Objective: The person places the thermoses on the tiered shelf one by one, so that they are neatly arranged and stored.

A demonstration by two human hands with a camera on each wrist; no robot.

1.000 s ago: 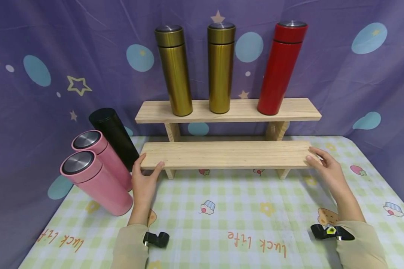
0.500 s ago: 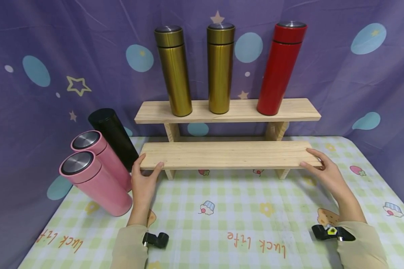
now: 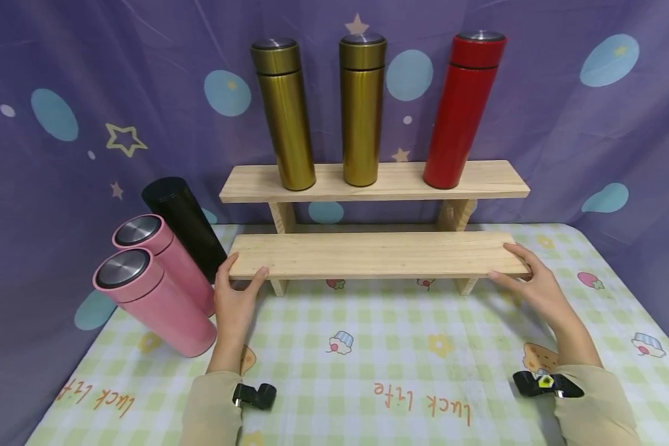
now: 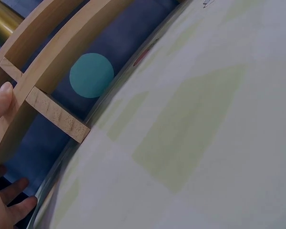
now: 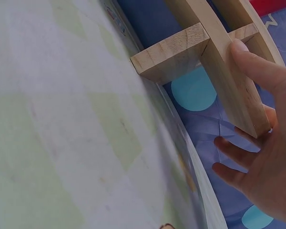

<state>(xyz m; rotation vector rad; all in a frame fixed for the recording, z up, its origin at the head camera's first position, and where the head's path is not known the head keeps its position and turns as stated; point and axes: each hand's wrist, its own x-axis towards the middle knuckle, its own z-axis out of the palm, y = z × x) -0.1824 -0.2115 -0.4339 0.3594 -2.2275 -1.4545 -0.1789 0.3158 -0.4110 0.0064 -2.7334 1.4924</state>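
A two-tier wooden shelf [image 3: 373, 255] of pale boards stands on the table, its lower board in front of and below the upper one. At the lower board's left end, my left hand [image 3: 236, 303] holds the corner, thumb on the front edge. My right hand [image 3: 541, 291] grips the opposite end, thumb against the front edge and index finger on top; in the right wrist view the other fingers extend below the board's end [image 5: 243, 105]. Two gold thermos bottles [image 3: 286, 118] [image 3: 362, 114] and a red thermos bottle [image 3: 464, 111] stand upright on the upper board.
Left of the shelf stand two pink thermos bottles [image 3: 161, 303] [image 3: 173, 260] and a black bottle [image 3: 186, 226], close beside my left hand. A green-checked cloth [image 3: 390, 347] covers the table. Behind hangs a purple patterned curtain [image 3: 145, 68].
My right hand's thumb and index finger have moved left, further onto the lower board. My left hand keeps its place on the shelf. The bottles have not moved.
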